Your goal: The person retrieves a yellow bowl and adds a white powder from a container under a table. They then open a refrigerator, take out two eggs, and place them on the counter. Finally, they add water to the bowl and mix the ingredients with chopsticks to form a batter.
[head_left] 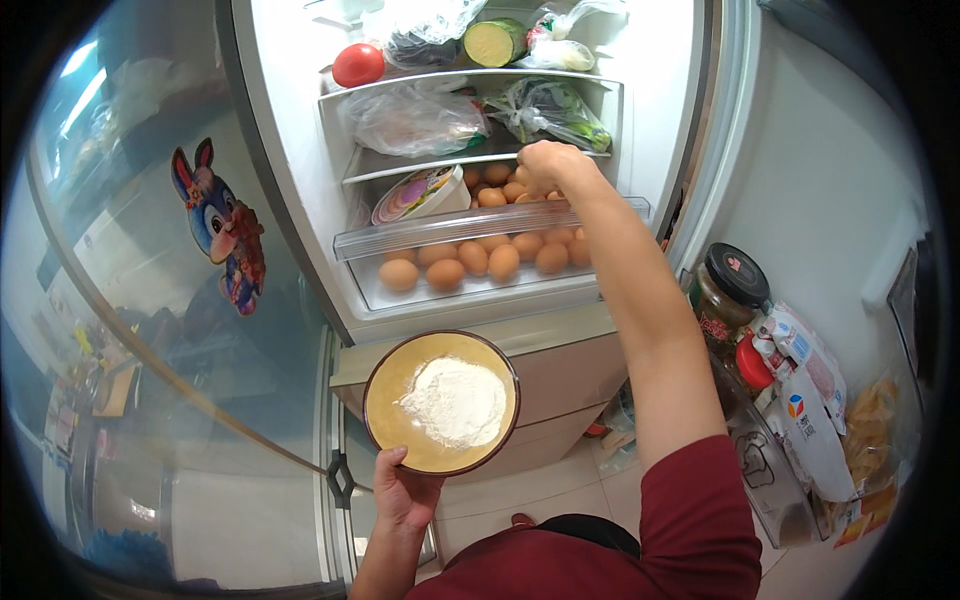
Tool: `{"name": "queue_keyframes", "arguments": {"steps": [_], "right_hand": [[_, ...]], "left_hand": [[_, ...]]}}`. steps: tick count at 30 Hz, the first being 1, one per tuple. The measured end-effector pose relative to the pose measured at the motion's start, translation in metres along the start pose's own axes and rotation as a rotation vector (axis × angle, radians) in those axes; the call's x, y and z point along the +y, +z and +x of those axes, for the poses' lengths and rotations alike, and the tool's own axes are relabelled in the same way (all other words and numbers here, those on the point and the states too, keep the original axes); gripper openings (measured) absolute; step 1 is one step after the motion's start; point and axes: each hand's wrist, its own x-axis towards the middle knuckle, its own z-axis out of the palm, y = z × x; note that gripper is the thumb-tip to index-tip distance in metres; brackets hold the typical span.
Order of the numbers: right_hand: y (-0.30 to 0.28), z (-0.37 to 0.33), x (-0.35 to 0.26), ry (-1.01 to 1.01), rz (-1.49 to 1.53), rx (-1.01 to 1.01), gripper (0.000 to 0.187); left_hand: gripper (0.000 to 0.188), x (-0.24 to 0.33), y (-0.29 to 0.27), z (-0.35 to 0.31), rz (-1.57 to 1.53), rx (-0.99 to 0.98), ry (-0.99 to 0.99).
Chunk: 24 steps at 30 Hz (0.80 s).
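My left hand (405, 490) grips a yellow bowl (393, 372) with a dark rim, its thumb over the edge. White flour (455, 402) lies heaped inside the bowl, which I hold level in front of the fridge. My right hand (550, 165) reaches into the fridge's clear drawer (490, 232), over a pile of brown eggs (492, 197). Its fingers are bent downward among the eggs at the back; whether they hold one is hidden by the hand. More eggs show through the drawer's front. A round white tub (418, 195) leans at the drawer's left end.
Shelves above hold a tomato (358, 65), a cut green gourd (494, 43) and bagged vegetables (545, 112). The open door (830, 200) at right carries a dark-lidded jar (730, 283) and several packets (815, 425). A glossy panel with a rabbit sticker (222, 230) stands at left.
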Motion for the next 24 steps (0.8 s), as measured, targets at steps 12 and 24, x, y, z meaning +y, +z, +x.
{"name": "queue_keyframes", "arguments": {"steps": [12,24], "right_hand": [[0.026,-0.074,-0.031,-0.523,1.502,0.378,0.029],[0.145,-0.115,-0.054,-0.365,2.324,0.055,0.025]], "left_hand": [[0.07,0.006,-0.007,0.001,0.058,-0.011,0.069],[0.068,0.017,0.001,-0.002,0.042,-0.041,0.148]]}}
